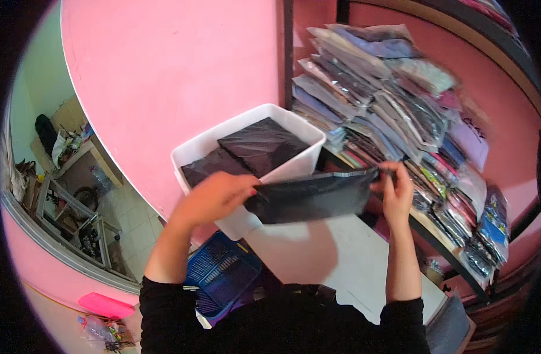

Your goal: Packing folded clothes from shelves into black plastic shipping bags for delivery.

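Observation:
A black plastic bag (312, 199) is stretched between my hands above a white table (367, 256). My left hand (221, 194) grips its left end beside a white plastic bin, slightly blurred. At the upper right corner of the bag, my right hand (394, 190) pinches the edge between thumb and fingers. Behind the bag stands the white bin (248, 117), its front partly hidden by the bag and my left hand. Inside it lie flat black plastic packages (263, 144), more than one side by side.
To the right, shelves (447, 261) hold tall stacks of clothes in clear plastic bags (376, 88). A blue plastic basket (224, 274) sits below my left forearm. A pink wall (173, 57) rises behind the bin. At left, a window opening (71, 248) shows another room.

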The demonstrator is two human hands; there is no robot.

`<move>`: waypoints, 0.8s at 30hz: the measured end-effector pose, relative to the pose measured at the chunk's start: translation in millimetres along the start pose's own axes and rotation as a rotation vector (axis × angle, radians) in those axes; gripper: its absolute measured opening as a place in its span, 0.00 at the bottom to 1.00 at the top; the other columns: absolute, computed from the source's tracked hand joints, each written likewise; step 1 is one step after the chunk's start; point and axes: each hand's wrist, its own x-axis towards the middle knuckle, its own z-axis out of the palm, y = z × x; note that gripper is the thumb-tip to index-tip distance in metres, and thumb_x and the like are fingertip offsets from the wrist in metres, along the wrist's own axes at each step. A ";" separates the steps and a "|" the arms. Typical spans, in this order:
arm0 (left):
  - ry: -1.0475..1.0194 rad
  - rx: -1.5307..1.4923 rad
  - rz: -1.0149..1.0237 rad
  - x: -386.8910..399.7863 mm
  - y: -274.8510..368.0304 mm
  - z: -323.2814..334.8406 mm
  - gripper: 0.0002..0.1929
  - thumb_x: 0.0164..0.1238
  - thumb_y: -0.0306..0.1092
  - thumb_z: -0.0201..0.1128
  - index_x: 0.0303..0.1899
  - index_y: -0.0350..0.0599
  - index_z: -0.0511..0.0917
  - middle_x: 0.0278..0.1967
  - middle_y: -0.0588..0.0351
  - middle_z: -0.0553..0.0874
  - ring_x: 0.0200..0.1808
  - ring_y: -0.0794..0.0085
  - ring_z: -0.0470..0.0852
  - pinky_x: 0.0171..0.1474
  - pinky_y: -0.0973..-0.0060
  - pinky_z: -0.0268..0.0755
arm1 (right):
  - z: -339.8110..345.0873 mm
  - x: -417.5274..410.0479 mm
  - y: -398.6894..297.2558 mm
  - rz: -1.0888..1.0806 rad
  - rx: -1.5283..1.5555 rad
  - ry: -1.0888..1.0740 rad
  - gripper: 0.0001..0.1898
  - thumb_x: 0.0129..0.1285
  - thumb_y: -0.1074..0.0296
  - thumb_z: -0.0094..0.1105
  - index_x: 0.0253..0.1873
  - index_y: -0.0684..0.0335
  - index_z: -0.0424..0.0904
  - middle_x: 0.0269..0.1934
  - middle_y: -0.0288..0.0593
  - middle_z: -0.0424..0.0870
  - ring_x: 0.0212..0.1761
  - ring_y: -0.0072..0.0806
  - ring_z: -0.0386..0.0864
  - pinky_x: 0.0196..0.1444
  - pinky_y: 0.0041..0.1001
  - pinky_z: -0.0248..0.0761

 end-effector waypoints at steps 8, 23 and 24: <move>0.390 -0.080 -0.149 -49.7 -46.0 -112.8 0.09 0.74 0.25 0.50 0.47 0.32 0.77 0.27 0.56 0.82 0.27 0.76 0.82 0.31 0.80 0.75 | 185.6 104.4 -28.5 -0.150 0.303 -0.036 0.08 0.67 0.80 0.49 0.49 0.66 0.75 0.31 0.36 0.79 0.27 0.19 0.81 0.30 0.19 0.72; 0.280 -0.005 -0.718 -103.5 -340.2 -70.5 0.12 0.71 0.31 0.52 0.51 0.44 0.77 0.32 0.51 0.83 0.31 0.67 0.83 0.34 0.65 0.76 | 420.9 144.4 141.2 0.275 0.026 -0.315 0.19 0.58 0.78 0.60 0.55 0.64 0.69 0.20 0.43 0.79 0.19 0.30 0.82 0.24 0.30 0.74; 0.275 -0.008 -0.720 -103.6 -342.2 -67.1 0.12 0.71 0.31 0.52 0.51 0.44 0.77 0.32 0.51 0.83 0.31 0.67 0.83 0.34 0.65 0.76 | 424.0 138.1 148.6 0.256 -0.017 -0.388 0.21 0.57 0.77 0.62 0.56 0.64 0.69 0.23 0.45 0.80 0.24 0.32 0.83 0.29 0.31 0.76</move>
